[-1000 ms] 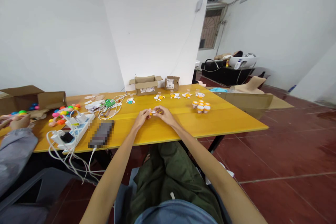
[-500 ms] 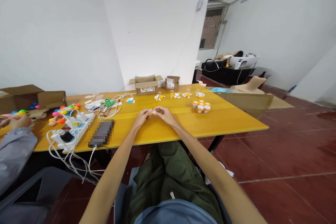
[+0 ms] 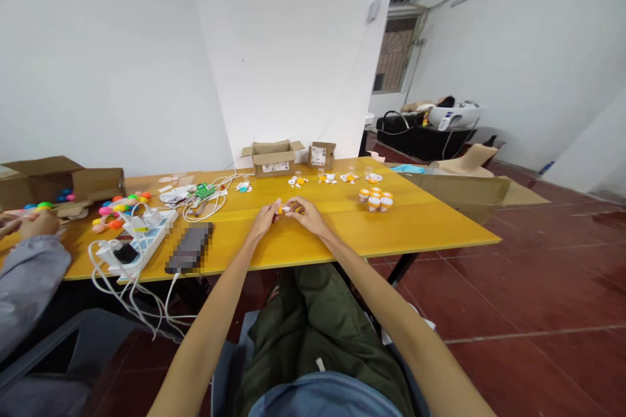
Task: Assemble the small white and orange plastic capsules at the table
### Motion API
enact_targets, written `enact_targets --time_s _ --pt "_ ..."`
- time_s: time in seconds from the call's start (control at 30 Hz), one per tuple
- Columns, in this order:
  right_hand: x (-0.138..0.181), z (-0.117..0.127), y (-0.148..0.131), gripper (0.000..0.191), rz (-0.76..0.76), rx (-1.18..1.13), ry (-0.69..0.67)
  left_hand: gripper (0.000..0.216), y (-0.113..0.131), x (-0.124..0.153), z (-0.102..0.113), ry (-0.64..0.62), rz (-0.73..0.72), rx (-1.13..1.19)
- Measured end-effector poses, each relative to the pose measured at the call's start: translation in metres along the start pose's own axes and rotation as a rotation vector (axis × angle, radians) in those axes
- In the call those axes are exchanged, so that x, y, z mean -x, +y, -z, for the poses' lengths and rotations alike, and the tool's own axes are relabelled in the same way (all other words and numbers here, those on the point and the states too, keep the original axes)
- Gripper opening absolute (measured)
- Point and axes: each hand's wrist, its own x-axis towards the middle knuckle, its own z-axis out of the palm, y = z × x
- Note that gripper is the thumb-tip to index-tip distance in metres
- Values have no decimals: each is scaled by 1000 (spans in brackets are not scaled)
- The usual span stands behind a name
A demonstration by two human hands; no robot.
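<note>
Both my hands meet over the middle of the yellow table [image 3: 430, 225]. My left hand [image 3: 264, 217] and my right hand [image 3: 304, 214] are closed in a pinch on one small orange and white piece [image 3: 285, 209] held between them just above the tabletop. A cluster of small orange pots with white lids [image 3: 375, 198] stands to the right of my right hand. Farther back lies a row of loose white and orange parts [image 3: 327, 177].
Two open cardboard boxes [image 3: 272, 156] sit at the table's far edge. A white power strip with cables [image 3: 139, 244] and a dark phone [image 3: 190, 247] lie at the left. Coloured balls [image 3: 120, 207] and another box [image 3: 59, 179] are by a co-worker's grey sleeve [image 3: 27, 277].
My hands stay together on the small piece, with the fingers shifting slightly. The view has drifted a little.
</note>
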Motion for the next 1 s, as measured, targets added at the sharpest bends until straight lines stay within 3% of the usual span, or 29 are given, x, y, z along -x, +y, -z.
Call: enact_targets --time_s 0.77,1.0 --pt "3 0 0 34 -60 34 -10 56 5 2 -1 -16 -23 -59" --pt "4 -1 -2 25 -5 104 -11 58 9 4 -1 -14 -26 -47"
